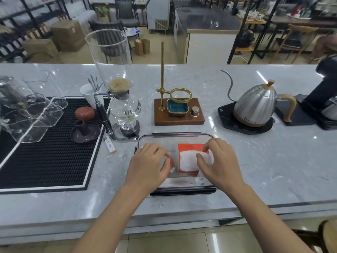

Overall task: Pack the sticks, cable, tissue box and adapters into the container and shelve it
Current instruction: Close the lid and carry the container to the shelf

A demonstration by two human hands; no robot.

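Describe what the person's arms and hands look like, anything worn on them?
Both forearms are bare right down to the frame's bottom edge, with no sleeves in sight. The left hand and right hand wear no gloves, and no watch, bracelet or ring shows. Fingernails look short and unpainted.

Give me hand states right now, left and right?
Left hand: fingers curled round the red-and-white tissue box inside the clear container.
Right hand: pinching the white tissue on top of that box.
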